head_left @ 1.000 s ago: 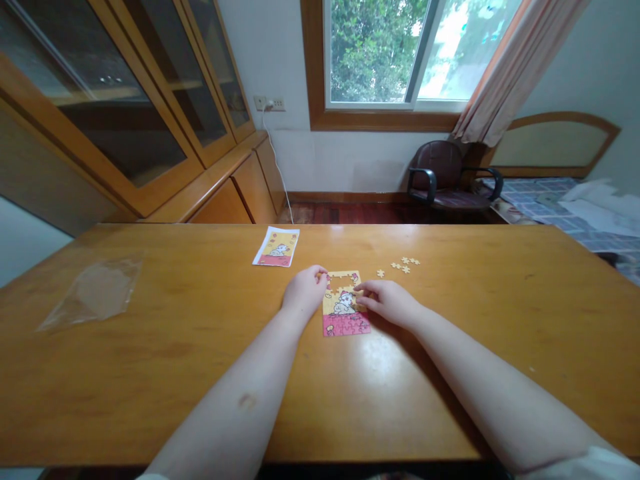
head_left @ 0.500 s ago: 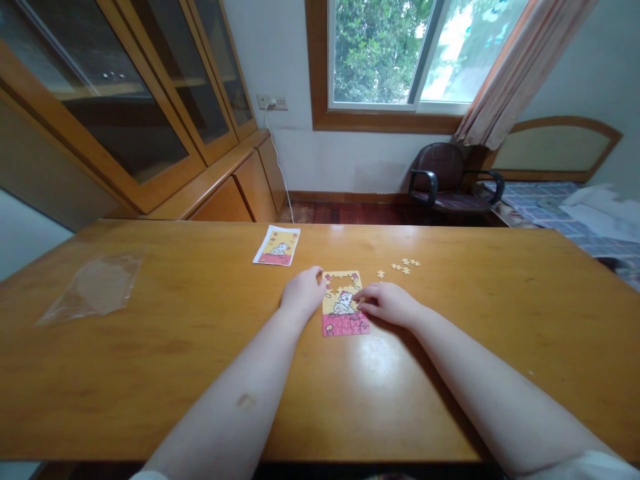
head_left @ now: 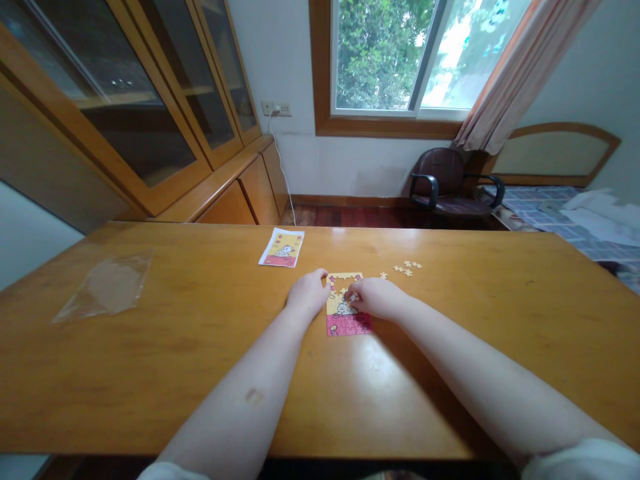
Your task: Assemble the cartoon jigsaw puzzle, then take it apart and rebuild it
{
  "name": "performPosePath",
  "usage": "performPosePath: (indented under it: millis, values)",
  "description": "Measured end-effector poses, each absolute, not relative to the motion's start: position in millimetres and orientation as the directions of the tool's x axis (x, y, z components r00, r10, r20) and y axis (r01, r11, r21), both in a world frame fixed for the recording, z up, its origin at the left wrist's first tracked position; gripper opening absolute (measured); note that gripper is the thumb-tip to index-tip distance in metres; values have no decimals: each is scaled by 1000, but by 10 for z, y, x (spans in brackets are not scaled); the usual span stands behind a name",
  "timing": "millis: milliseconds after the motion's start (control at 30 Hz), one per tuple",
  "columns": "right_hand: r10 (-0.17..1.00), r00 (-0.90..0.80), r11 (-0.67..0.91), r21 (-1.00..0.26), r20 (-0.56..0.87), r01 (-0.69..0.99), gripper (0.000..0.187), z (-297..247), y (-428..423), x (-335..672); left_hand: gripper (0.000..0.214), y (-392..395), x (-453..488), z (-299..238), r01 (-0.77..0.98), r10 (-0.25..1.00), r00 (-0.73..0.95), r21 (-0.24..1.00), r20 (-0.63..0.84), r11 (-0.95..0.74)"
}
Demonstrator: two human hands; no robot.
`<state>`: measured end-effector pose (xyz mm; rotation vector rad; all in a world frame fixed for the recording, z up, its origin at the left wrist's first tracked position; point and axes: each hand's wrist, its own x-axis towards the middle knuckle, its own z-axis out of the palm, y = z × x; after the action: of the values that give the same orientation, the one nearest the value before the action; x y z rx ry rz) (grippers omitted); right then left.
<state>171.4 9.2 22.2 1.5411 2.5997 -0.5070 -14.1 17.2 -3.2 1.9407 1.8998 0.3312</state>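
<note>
A partly assembled jigsaw puzzle (head_left: 345,325) lies flat on the table, yellow above and pink below, with a white cartoon animal in the middle and a gap near its top. My left hand (head_left: 309,292) is at the puzzle's upper left edge, its bent fingers closed against the border. Over the middle right of the puzzle, my right hand (head_left: 379,297) has its fingers bent together in a pinch, covering part of the picture. Whatever is between those fingertips is hidden. Several loose puzzle pieces (head_left: 409,273) lie beyond my right hand, and a single piece (head_left: 383,275) sits closer to it.
A printed picture card (head_left: 281,248) with the same design lies near the table's far edge. At the left is a clear plastic bag (head_left: 107,285). Beyond the wooden table (head_left: 200,373) stand a glass-door cabinet (head_left: 220,175), an armchair (head_left: 443,175) and a bed (head_left: 540,200).
My right hand has moved left and slightly up, from the puzzle's right edge to over its middle. My left hand stays at the left edge. The view has shifted slightly.
</note>
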Motion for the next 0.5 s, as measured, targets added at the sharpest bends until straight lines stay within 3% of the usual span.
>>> performPosePath:
  millis: [100, 233, 500]
  values:
    - [871, -443, 392, -244, -212, 887, 26, 209, 142, 1642, 32, 183, -142, -40, 888, 994, 38, 459, -105, 14]
    - [933, -357, 335, -270, -36, 903, 28, 163, 107, 1653, 31, 189, -147, -40, 860, 995, 4, 508, -99, 47]
    - [866, -493, 446, -317, -84, 837, 21, 122, 50, 1704, 28, 186, -145, -45, 858, 993, -13, 509, -114, 70]
